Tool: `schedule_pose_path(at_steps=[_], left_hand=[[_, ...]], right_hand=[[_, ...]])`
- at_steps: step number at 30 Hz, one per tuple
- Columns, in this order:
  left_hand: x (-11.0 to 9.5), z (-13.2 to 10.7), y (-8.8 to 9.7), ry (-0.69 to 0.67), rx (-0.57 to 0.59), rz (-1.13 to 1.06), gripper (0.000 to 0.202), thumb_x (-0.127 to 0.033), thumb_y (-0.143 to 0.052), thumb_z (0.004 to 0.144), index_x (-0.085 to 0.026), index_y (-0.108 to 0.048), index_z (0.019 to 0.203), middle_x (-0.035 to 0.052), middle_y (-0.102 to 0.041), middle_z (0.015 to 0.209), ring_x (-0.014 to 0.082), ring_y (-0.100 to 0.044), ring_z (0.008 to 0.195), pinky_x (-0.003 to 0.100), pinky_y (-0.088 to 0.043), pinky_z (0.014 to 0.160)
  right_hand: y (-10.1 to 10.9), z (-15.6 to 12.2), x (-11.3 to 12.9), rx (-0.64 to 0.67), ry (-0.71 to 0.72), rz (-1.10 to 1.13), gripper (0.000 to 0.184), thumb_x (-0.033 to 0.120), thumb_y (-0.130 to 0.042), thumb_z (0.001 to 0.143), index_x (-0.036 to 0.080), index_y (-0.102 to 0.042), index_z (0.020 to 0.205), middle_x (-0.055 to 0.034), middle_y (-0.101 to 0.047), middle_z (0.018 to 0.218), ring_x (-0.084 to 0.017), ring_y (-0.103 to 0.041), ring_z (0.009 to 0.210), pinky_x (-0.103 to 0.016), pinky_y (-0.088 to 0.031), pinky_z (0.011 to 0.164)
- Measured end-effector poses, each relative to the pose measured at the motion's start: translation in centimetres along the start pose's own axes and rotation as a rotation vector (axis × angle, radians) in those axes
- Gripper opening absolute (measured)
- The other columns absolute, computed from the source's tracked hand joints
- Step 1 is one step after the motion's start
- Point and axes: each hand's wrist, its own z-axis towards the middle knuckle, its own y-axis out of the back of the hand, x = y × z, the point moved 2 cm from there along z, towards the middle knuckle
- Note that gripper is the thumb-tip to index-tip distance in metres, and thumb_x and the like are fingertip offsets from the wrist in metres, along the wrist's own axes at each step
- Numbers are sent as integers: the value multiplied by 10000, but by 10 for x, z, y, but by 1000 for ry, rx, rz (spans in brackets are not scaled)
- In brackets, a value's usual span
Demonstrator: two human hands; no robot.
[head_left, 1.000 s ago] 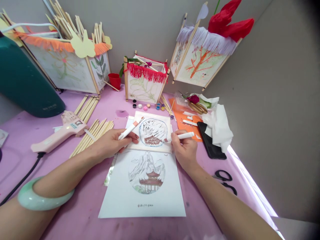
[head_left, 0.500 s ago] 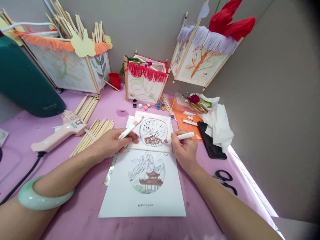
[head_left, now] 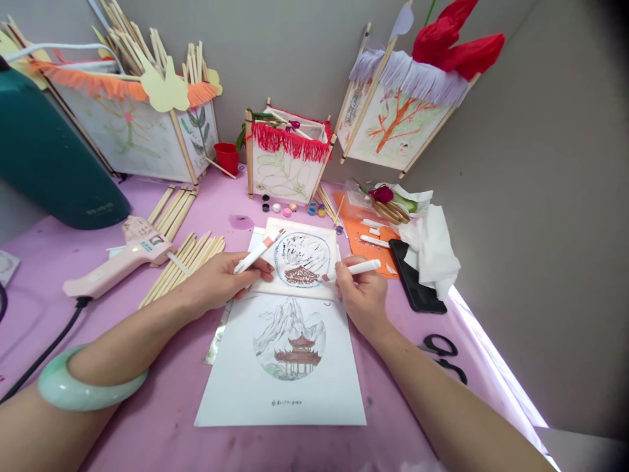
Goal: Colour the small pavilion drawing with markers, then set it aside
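Observation:
Between my hands lies a white square panel [head_left: 269, 229] with a blue-ringed circle drawing of black strokes and a brown roof shape. My right hand [head_left: 364, 294] grips a white marker [head_left: 364, 267], its tip at the circle's right edge by the brown roof. My left hand [head_left: 232, 283] steadies the panel's left edge and also holds a second white marker [head_left: 251, 256] that points up to the right. Below the panel rests a printed sheet [head_left: 230, 393] showing mountains and a red-brown pavilion in a circle.
A pink glue gun [head_left: 115, 265] and wooden sticks [head_left: 184, 259] lie left. Small paint pots [head_left: 287, 212] sit behind the panel, before a red-fringed lantern [head_left: 287, 172]. Right are a black phone [head_left: 417, 282], tissues [head_left: 435, 249] and scissors [head_left: 439, 344]. A green bottle [head_left: 59, 157] stands far left.
The view has shifted very slightly. Both hands keep their grips and places, and the drawing looks the same.

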Motion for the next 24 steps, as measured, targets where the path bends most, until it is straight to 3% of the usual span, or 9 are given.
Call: schedule_pose_path(at_steps=[14,21,24], left_hand=[[-3,-1,0,13,-1,-23,209,-248,-532,765,-166,-645,919,-73,-416,455,71,-352,433,190,-256,426],[-2,0,-1,11,-3,-28,217,-247,-531,763,-161,-642,927,-38,-562,605,57,-364,437,193,-271,427],[-2,0,-1,16,2,-32,221,-245,-530,764,-160,-641,936,-43,-549,585,58,-366,434,192,-270,427]], right_hand=[[-1,0,-1,33,-7,19,195,332,-522,844,192,-531,709,14,-565,570,-114,-529,509,-226,-412,500],[-1,0,1,22,10,9,188,332,-530,836,188,-544,716,8,-564,592,-110,-517,517,-224,-411,499],[-1,0,0,28,5,15,196,336,-526,836,189,-535,708,9,-558,584,-111,-519,514,-222,-410,493]])
